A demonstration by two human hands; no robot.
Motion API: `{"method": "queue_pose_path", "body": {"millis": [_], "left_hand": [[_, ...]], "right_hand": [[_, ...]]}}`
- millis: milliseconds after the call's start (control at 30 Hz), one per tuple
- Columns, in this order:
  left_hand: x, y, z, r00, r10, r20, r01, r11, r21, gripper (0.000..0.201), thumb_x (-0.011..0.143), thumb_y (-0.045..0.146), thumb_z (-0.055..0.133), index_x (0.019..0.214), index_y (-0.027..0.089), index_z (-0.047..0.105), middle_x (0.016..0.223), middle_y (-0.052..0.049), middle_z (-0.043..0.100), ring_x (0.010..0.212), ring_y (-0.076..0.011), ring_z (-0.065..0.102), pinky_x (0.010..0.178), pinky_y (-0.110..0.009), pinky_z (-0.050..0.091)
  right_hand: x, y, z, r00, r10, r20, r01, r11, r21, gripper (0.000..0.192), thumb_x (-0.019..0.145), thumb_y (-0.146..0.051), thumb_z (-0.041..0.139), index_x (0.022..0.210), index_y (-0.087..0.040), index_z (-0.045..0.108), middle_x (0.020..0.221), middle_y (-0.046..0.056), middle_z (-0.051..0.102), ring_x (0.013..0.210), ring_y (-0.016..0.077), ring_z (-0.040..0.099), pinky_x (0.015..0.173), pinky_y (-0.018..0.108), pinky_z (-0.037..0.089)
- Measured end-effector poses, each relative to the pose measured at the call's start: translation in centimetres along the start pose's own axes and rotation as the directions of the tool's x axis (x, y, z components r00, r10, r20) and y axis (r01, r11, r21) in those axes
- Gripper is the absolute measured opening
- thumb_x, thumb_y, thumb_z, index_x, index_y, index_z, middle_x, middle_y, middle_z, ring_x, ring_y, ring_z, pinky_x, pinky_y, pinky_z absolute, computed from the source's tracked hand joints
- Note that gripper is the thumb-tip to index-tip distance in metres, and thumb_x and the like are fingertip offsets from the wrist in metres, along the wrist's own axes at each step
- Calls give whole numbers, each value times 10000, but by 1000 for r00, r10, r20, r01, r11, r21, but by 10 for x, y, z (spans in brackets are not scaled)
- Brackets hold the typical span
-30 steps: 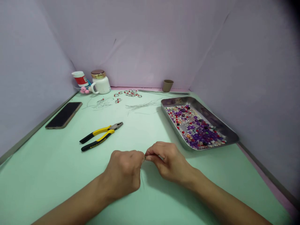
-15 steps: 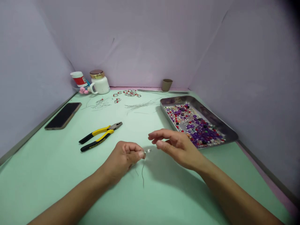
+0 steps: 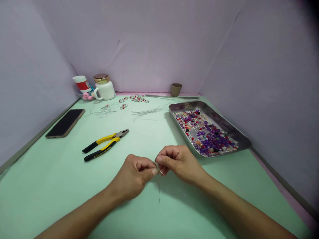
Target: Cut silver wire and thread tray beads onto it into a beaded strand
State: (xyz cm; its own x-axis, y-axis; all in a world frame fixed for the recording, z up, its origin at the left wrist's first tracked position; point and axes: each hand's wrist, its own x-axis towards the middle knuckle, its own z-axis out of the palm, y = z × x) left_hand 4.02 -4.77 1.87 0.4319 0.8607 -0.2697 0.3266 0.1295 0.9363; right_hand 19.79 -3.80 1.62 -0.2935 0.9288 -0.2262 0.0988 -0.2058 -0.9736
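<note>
Head view: left hand [image 3: 134,174] and right hand [image 3: 178,162] pinch one thin wire [image 3: 159,186]; the writing on the pliers [image 3: 104,145] is too small to read.

The pliers [image 3: 105,145] lie left of the tray [image 3: 239,139], the phone [image 3: 65,123] farther left, the mug [image 3: 104,87] behind.

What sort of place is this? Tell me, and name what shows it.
Probably a small home craft station for bead jewellery. A metal tray holds mixed beads, yellow-handled pliers lie on the green table, and both hands, left and right, pinch a thin wire.
</note>
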Motion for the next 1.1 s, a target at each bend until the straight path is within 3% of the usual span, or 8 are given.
{"method": "queue_pose_path", "body": {"millis": [133,267,633,733,833,967,1033,1100], "left_hand": [[0,-1,-1,998,22,-50,-21,999,30,204,701,207,511,508,142,522,468,59,233,462,-68,193,422,-239,156],[5,-2,-8,994,-50,-93,34,985,-170,177,681,243,565,546,131,591,412,69,284,406,-46,186,393,-225,137],[9,-9,0,978,-144,-151,28,809,-587,128,599,234,673,571,122,618,415,75,356,340,0,181,332,-182,92],[9,-8,-2,974,-181,-133,55,766,-641,114,586,219,683,593,120,627,389,91,317,336,3,167,325,-172,96],[10,-8,-3,963,-252,-97,122,725,-678,108,577,199,685,598,117,618,377,109,261,345,3,130,322,-162,92],[11,-9,-3,948,-305,-86,164,704,-691,115,573,197,677,592,116,597,390,110,260,355,0,115,324,-162,83],[11,-9,-3,951,-298,-86,162,715,-680,127,577,210,676,591,119,590,395,113,242,360,-4,109,328,-167,77],[11,-8,-3,957,-274,-97,148,749,-646,135,591,225,672,595,122,586,399,115,223,367,-9,103,332,-175,70]], "right_hand": [[1,-1,3,999,49,-21,-46,991,124,181,651,-298,627,598,-130,585,493,-21,569,436,72,523,460,207,459],[1,-3,3,998,55,-6,-53,985,165,255,541,-272,720,716,-125,608,557,-16,597,482,85,547,499,226,476],[-1,7,10,997,53,52,-62,979,192,213,521,-217,719,585,-149,528,436,-37,546,424,94,518,465,230,427],[-1,10,10,999,30,38,-34,994,106,127,580,-183,651,592,-152,528,467,-25,555,455,95,517,465,219,406],[0,14,5,998,-68,3,68,992,-104,32,628,-153,581,624,-156,550,542,-12,575,498,94,508,472,211,391],[0,16,-1,961,-261,97,277,867,-413,84,672,-112,514,661,-164,578,586,-10,581,517,87,482,490,208,375],[0,15,-4,952,-265,155,306,833,-461,90,674,-104,515,663,-166,580,597,-8,583,529,90,491,508,210,386],[0,10,-7,967,-213,142,253,879,-404,48,670,-147,562,710,-166,581,621,-1,588,555,99,513,527,215,411]]}}
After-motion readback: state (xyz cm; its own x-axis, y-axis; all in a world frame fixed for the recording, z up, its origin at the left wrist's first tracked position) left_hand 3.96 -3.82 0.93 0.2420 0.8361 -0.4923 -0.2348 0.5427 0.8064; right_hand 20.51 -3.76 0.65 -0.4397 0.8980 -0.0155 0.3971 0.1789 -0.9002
